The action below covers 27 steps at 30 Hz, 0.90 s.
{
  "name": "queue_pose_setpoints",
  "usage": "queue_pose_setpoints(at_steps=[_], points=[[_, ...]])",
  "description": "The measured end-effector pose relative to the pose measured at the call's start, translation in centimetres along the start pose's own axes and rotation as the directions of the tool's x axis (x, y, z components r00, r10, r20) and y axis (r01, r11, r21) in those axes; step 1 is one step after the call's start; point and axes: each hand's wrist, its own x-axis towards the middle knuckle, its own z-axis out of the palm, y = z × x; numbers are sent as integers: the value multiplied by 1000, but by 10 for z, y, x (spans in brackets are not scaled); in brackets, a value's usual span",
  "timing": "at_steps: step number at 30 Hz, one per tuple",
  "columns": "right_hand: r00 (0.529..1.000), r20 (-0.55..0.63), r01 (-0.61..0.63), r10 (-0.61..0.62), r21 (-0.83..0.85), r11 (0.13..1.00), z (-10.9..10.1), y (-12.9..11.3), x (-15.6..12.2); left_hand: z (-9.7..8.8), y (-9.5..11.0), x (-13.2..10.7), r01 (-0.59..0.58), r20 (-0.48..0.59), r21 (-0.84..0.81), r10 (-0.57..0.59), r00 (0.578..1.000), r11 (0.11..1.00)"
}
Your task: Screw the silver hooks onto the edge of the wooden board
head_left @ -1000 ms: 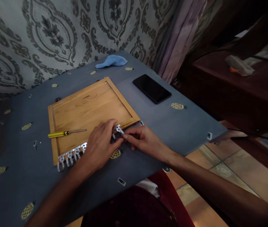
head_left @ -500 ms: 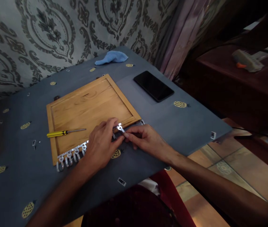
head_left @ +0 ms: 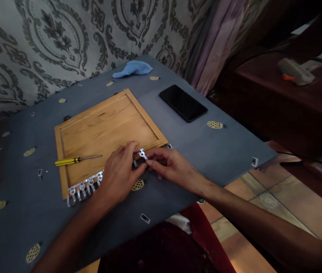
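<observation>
Your silvery metal hook strip (head_left: 90, 179) sits along the framed, rectangular wooden board's (head_left: 109, 125) near edge, its fastening impossible to judge, your right hand (head_left: 175, 167) pinching its end hook, your left hand (head_left: 119, 172) covering its middle, grip hidden.

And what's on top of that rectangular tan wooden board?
A yellow-and-black screwdriver, and silver metal hooks along the near edge; whatever lies under the left hand is hidden.
</observation>
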Motion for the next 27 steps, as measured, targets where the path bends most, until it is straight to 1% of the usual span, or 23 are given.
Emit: queue_pose_setpoints(at_steps=[8,14,20,22,27], points=[[1000,13,-1,1,-30,1000,-1,0,1,2,0,1,-31,-16,10,32,999,999],[1000,-21,14,-15,-39,999,-1,3,0,2,2,0,-14,-10,49,14,1000,999],[1000,2,23,-23,-42,999,-3,2,0,-1,5,2,-11,14,103,9,1000,995],[1000,7,26,-26,-46,999,-4,1,0,-3,7,2,-24,30,127,20,999,992],[999,16,49,-49,-61,997,-4,1,0,-7,9,0,-98,62,189,88,994,977]])
